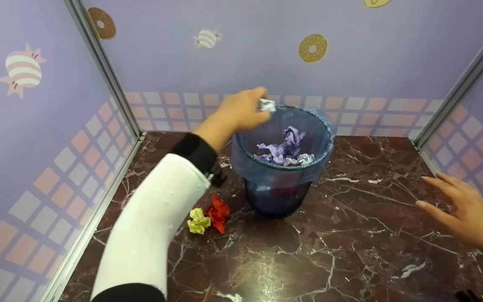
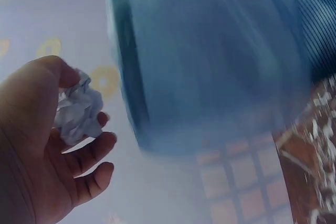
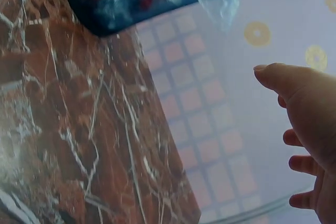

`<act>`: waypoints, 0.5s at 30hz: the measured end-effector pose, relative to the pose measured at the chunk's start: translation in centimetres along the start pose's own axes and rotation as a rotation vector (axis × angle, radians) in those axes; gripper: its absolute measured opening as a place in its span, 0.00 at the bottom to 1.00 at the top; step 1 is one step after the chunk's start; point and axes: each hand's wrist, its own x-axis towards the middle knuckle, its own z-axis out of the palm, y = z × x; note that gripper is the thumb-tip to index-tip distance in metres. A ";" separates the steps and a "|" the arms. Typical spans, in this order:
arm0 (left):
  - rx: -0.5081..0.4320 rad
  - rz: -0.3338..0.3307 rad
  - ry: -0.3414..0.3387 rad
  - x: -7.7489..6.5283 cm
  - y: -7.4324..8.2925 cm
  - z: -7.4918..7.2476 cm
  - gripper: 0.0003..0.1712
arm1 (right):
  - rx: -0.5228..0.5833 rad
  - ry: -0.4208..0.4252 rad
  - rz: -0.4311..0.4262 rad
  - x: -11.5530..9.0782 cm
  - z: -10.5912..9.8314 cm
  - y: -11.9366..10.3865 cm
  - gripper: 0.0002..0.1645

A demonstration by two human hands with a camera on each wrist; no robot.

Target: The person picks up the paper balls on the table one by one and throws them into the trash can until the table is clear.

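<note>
A crumpled ball of white paper (image 2: 80, 109) is pinched between the thumb and fingers of my left hand (image 1: 243, 110), up at the left rim of a blue waste bin (image 1: 277, 197). The bin has a clear plastic liner folded over its rim. Inside it lie crumpled purple paper (image 1: 287, 147) and some white paper (image 1: 304, 159). My right hand (image 1: 461, 207) hovers over the right side of the table, fingers spread and holding nothing. In the right wrist view its thumb (image 3: 283, 77) and fingertips show, apart from the bin.
A yellow paper ball (image 1: 198, 221) and a red one (image 1: 218, 213) lie together on the dark marbled table (image 1: 350, 251), left of the bin. Purple printed panels (image 1: 258, 54) with metal corner posts enclose the back and sides.
</note>
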 end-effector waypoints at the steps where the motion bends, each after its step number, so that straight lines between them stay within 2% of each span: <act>1: 0.002 0.021 -0.011 0.2 0.7 0.3 0.21 | -0.006 -0.001 0.009 -0.1 0.0 0.5 0.39; 7: 0.034 0.091 -0.080 1.0 3.9 2.6 0.26 | -0.013 -0.013 0.055 -0.4 0.4 2.1 0.39; 15: 0.092 0.132 -0.123 1.4 5.9 3.9 0.25 | 0.010 -0.043 0.096 -0.4 1.1 2.1 0.40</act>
